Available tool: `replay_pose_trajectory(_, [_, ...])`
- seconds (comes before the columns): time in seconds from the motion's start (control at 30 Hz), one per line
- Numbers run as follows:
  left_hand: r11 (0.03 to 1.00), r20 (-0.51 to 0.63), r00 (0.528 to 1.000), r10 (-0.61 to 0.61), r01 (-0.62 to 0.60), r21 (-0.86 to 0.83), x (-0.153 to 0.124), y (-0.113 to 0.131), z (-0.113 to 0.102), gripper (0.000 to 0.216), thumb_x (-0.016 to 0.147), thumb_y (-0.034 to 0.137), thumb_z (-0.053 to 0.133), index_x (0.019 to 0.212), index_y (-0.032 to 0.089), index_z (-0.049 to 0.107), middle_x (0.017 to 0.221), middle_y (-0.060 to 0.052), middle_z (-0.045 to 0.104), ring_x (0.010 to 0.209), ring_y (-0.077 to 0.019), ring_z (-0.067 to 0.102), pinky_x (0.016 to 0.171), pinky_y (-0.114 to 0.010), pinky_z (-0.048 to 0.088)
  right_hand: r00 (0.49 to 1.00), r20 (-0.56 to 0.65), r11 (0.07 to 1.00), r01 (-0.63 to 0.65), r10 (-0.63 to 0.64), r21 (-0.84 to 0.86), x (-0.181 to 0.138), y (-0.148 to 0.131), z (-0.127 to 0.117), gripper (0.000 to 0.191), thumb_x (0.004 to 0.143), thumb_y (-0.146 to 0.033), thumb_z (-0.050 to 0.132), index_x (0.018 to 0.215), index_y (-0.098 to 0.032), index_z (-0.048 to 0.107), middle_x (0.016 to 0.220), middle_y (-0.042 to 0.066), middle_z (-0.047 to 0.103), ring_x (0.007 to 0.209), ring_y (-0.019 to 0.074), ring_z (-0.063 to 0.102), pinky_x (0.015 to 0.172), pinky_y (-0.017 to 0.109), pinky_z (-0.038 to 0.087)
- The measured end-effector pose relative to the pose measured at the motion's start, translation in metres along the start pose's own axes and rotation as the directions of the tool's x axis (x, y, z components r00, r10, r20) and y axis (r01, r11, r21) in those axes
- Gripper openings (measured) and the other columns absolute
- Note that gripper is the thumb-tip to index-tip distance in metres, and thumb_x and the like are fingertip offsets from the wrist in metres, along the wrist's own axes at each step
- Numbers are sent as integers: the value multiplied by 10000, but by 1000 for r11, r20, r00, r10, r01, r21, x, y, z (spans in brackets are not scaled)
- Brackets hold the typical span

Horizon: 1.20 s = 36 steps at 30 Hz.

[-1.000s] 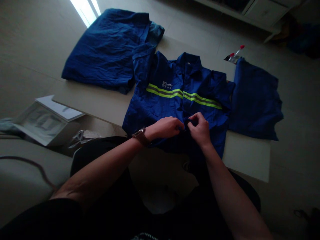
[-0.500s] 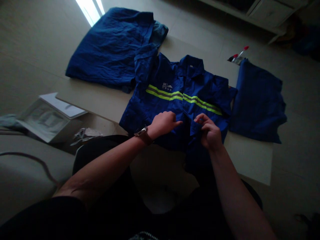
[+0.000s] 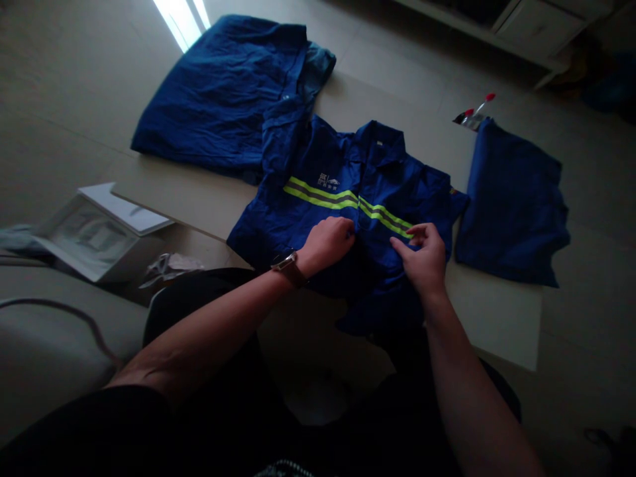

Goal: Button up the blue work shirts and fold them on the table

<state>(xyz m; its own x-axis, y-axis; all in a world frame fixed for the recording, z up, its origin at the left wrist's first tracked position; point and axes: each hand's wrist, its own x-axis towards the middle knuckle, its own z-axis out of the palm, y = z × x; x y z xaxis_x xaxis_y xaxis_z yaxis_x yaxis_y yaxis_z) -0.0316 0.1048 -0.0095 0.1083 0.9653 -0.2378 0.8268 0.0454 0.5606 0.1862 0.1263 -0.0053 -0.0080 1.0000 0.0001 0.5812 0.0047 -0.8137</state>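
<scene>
Blue jacket (image 3: 371,240) beneath left hand (image 3: 328,242)

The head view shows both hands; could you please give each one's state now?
Left hand: curled at the blue jacket; whether it grips cannot be told.
Right hand: open.

The pale, tiled floor (image 3: 64,86) is crossed by thin, faint seams and has a smooth sheen. At the upper left, two slanting white streaks of reflected light (image 3: 171,23) glare on it, one broad and one narrow; the rest of the room is dim, darkest toward the lower corners. A low, pale, flat-topped table (image 3: 501,315) stands slantwise in the middle. Beyond it, at the upper right, runs a low white cabinet (image 3: 539,28) with a drawer front. A pale, smooth-covered seat (image 3: 54,344) fills the lower left.
</scene>
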Motion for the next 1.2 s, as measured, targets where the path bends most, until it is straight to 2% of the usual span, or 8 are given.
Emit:
replay_pose_trajectory(0.03, [1000, -5, 1000, 12, -12, -23, 0, 0, 0, 239, 939, 252, 582, 1095, 203, 757, 1039, -103, 756, 933, -223, 680, 841, -337, 495, 995, -53, 990, 74, -81, -119, 0, 3, 1, 278, 752, -394, 731, 903, -257, 542, 740, -15, 526, 707, 196, 512, 730, 358, 435])
replay_pose_trajectory(0.1, [998, -17, 999, 27, -28, -51, 0, 2, 0, 245, 934, 261, 592, 1081, 191, 775, 1007, -106, 764, 899, -216, 680, 822, -333, 497, 973, -27, 935, 214, -230, -283, -4, 6, 5, 182, 845, -371, 659, 952, -241, 590, 862, 42, 617, 857, 243, 578, 845, 407, 444])
replay_pose_trajectory(0.27, [994, -21, 996, 86, -87, -72, -3, 6, -1, 238, 925, 259, 596, 1002, 172, 803, 893, -101, 768, 813, -194, 682, 758, -304, 495, 888, 293, 857, 434, -355, -276, -18, 4, 21, 312, 920, -399, 626, 1173, -221, 654, 1090, 109, 719, 1013, 292, 642, 910, 441, 468])
replay_pose_trajectory(0.5, [990, -23, 994, 109, -110, -86, -6, 1, 0, 277, 917, 213, 595, 1089, 219, 812, 952, -97, 785, 846, -200, 709, 772, -313, 510, 891, 323, 923, 370, -320, -105, -13, 4, 24, 197, 895, -254, 543, 973, -219, 722, 972, 77, 739, 945, 263, 680, 863, 404, 504])
replay_pose_trajectory(0.67, [987, -1, 990, 141, -140, -82, -5, 5, -1, 263, 931, 208, 571, 1021, 210, 818, 983, -105, 784, 865, -204, 711, 788, -325, 507, 936, 273, 970, 241, -223, -32, -9, 3, 25, 173, 863, -272, 563, 878, -218, 726, 842, 39, 696, 786, 211, 637, 735, 342, 474])
replay_pose_trajectory(0.8, [981, 38, 982, 186, -184, -59, -6, 7, -4, 266, 920, 181, 544, 922, 185, 810, 920, -107, 770, 821, -195, 685, 763, -313, 492, 969, 184, 978, 186, -167, -91, -9, 7, 31, 159, 828, -298, 609, 871, -210, 733, 805, 38, 676, 743, 202, 597, 713, 334, 446])
replay_pose_trajectory(1.07, [972, 68, 970, 233, -233, -15, -6, 5, -5, 256, 909, 182, 533, 860, 175, 785, 883, -101, 741, 779, -184, 641, 752, -316, 471, 970, 123, 924, 237, -209, -299, -15, 1, 34, 139, 818, -273, 608, 848, -230, 736, 754, 26, 619, 743, 205, 553, 716, 334, 399])
replay_pose_trajectory(1.2, [964, 85, 961, 264, -265, -5, -6, 5, -5, 261, 901, 167, 529, 823, 168, 778, 859, -104, 727, 769, -184, 638, 757, -325, 475, 991, 79, 951, 130, -112, -279, -19, 1, 38, 158, 805, -278, 615, 875, -230, 748, 711, 10, 617, 666, 189, 542, 665, 326, 386])
